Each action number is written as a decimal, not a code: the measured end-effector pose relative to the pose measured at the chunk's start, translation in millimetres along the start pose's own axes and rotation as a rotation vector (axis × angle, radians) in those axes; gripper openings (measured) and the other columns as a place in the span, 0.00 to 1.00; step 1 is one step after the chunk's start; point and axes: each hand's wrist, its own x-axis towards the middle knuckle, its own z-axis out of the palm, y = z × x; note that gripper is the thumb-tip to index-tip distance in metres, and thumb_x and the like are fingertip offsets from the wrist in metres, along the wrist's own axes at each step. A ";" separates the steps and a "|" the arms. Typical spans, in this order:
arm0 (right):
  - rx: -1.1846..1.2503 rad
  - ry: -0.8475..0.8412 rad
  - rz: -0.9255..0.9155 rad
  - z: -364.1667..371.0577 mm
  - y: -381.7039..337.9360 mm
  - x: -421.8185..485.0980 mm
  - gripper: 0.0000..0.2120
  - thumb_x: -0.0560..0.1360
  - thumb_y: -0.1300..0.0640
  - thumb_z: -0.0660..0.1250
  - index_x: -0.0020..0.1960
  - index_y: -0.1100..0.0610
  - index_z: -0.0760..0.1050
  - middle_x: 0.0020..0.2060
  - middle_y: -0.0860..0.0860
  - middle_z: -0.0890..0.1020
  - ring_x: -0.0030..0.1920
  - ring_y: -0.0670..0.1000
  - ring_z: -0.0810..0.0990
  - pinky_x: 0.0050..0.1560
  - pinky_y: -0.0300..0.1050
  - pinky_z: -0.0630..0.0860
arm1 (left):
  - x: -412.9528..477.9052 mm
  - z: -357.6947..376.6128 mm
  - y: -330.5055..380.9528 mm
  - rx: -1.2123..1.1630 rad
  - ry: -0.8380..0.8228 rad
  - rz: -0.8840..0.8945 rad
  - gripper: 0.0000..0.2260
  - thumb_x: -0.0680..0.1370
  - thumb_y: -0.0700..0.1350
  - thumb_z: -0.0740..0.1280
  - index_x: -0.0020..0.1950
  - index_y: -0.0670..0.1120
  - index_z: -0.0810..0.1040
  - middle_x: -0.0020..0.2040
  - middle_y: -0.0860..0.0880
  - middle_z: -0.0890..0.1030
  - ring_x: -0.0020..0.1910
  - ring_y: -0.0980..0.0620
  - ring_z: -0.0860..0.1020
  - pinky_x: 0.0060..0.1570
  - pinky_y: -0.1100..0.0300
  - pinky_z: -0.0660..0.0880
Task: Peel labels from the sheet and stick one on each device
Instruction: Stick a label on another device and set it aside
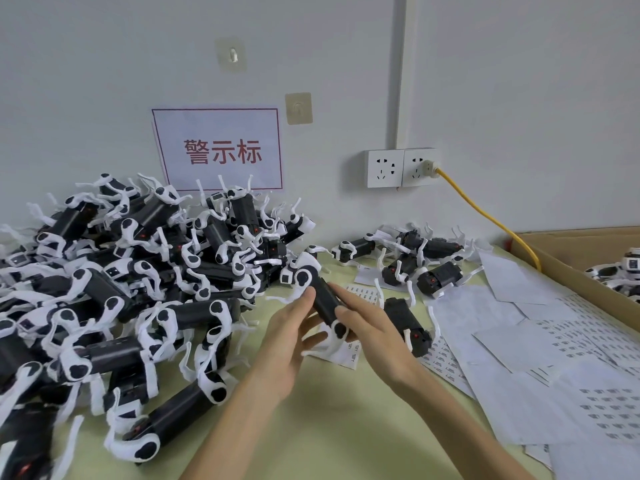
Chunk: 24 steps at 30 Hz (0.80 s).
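I hold one black-and-white dog-shaped device (322, 299) above the table's middle. My left hand (289, 341) grips it from the left, fingers reaching up along its body. My right hand (372, 327) holds it from the right, fingers laid over the black body. A big heap of the same devices (131, 282) fills the left side. A few more devices (415, 265) lie at the back right, and one device (408, 323) lies just right of my right hand. Label sheets (540, 344) cover the right side; another label sheet (346, 353) lies under my hands.
A cardboard box (568, 268) with more devices stands at the far right. A yellow cable (485, 216) runs from the wall socket (401, 168) down behind the box. A red-lettered sign (221, 150) hangs on the wall. The yellow-green table top (329, 427) shows near me.
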 end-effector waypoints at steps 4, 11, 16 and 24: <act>0.013 0.078 -0.027 2.6 0.5 -3.4 0.17 0.83 0.53 0.64 0.70 0.41 0.75 0.58 0.41 0.83 0.60 0.39 0.79 0.62 0.37 0.73 | 0.2 2.0 0.0 -0.022 -0.013 -0.012 0.19 0.80 0.61 0.64 0.61 0.51 0.85 0.62 0.44 0.84 0.60 0.50 0.83 0.60 0.52 0.75; -0.417 0.033 -0.157 3.7 4.3 -7.6 0.21 0.83 0.41 0.51 0.76 0.32 0.61 0.76 0.31 0.61 0.76 0.36 0.57 0.75 0.34 0.54 | 0.1 3.7 -3.3 -0.091 -0.036 -0.099 0.19 0.79 0.62 0.63 0.61 0.55 0.85 0.60 0.48 0.85 0.56 0.53 0.84 0.50 0.59 0.81; -0.422 -0.075 -0.216 3.8 4.9 -8.3 0.26 0.85 0.42 0.52 0.81 0.37 0.51 0.79 0.30 0.51 0.79 0.34 0.48 0.79 0.36 0.50 | -2.7 1.2 2.8 0.042 -0.073 -0.033 0.18 0.74 0.67 0.70 0.57 0.58 0.86 0.45 0.55 0.85 0.38 0.60 0.82 0.28 0.68 0.69; -0.395 -0.181 -0.205 3.7 10.5 -7.9 0.22 0.86 0.50 0.56 0.79 0.41 0.64 0.77 0.31 0.62 0.77 0.34 0.59 0.75 0.35 0.60 | 3.9 -10.9 4.6 -0.160 0.185 -0.056 0.19 0.79 0.61 0.65 0.51 0.50 0.89 0.55 0.45 0.87 0.51 0.49 0.87 0.50 0.54 0.80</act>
